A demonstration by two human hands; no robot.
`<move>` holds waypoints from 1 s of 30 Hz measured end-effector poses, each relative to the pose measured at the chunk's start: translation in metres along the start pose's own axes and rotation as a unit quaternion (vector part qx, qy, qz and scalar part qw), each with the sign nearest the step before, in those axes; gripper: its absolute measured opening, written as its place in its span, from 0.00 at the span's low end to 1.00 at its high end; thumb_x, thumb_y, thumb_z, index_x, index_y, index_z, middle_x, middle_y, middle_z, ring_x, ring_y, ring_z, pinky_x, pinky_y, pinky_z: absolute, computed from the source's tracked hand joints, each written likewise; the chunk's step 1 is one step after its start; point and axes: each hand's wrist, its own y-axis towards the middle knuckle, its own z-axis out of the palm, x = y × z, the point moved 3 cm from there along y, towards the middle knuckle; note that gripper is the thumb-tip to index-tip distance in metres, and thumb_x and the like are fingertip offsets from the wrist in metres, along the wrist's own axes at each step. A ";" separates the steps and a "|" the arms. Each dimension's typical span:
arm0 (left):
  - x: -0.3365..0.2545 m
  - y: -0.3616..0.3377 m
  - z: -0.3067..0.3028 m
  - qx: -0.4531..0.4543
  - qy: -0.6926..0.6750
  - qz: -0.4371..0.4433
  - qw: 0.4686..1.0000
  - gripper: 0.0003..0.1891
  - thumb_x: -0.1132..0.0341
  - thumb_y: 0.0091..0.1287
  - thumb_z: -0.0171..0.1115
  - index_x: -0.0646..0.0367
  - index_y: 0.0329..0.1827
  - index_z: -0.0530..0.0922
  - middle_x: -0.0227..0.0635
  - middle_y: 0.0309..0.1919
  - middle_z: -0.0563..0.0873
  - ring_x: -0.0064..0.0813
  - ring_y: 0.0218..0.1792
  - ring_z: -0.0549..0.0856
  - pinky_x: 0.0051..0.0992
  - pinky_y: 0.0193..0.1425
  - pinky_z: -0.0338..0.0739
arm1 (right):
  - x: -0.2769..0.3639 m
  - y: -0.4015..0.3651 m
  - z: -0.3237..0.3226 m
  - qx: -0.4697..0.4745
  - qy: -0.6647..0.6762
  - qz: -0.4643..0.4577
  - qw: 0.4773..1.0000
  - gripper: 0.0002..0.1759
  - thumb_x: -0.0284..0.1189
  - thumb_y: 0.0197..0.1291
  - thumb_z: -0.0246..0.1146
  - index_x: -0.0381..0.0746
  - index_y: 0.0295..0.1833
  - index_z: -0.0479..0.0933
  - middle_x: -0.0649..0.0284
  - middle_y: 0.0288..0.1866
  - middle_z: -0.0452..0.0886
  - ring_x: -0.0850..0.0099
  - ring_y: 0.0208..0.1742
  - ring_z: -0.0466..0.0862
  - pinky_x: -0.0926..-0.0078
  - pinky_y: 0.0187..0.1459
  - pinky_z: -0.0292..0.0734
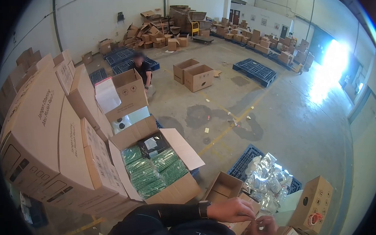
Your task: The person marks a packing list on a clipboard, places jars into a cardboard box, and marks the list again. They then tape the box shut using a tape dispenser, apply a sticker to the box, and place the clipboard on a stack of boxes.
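Note:
My left hand [232,209], with a dark watch on its wrist, reaches in from the left with its fingertips pinched together. Close beside it is my right hand [264,229], fingers curled, partly cut off by the bottom edge. Whatever lies between the fingers is too small to make out. Both hands are over the flaps of an open cardboard box [222,191]. On the right stands a taller carton [312,204] with a roll of red-and-white tape [314,219] against it. Silvery plastic packages [267,181] are heaped just beyond my hands.
A large open carton [178,191] holds green plastic-wrapped packs [154,171]. Stacked cartons [45,123] rise at the left. A co-worker [142,71] crouches behind an open box [128,93]. Two open boxes [199,79] and a blue pallet [254,71] stand on the floor.

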 end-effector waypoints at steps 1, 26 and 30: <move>0.000 0.000 0.000 0.000 0.000 0.001 1.000 0.07 0.67 0.70 0.66 0.60 0.45 0.86 0.41 0.37 0.87 0.44 0.39 0.86 0.38 0.44 0.80 | -0.001 0.000 0.000 -0.002 -0.005 -0.005 1.000 0.14 0.17 0.60 0.72 0.37 0.38 0.71 0.59 0.42 0.82 0.74 0.39 0.81 0.79 0.38 0.77; 0.003 -0.004 -0.004 0.008 0.005 -0.004 1.000 0.08 0.66 0.70 0.66 0.59 0.46 0.87 0.41 0.39 0.88 0.45 0.40 0.86 0.38 0.44 0.79 | 0.026 0.012 0.015 0.058 -0.075 -0.088 0.992 0.05 0.14 0.64 0.58 0.33 0.43 0.69 0.49 0.40 0.76 0.51 0.40 0.78 0.59 0.42 0.74; 0.005 -0.006 -0.004 0.024 0.012 -0.026 0.999 0.09 0.66 0.70 0.67 0.61 0.48 0.87 0.42 0.43 0.88 0.46 0.44 0.87 0.38 0.48 0.81 | 0.021 0.012 0.014 0.063 -0.053 -0.121 0.989 0.05 0.14 0.64 0.58 0.32 0.42 0.69 0.50 0.39 0.75 0.50 0.39 0.77 0.59 0.41 0.74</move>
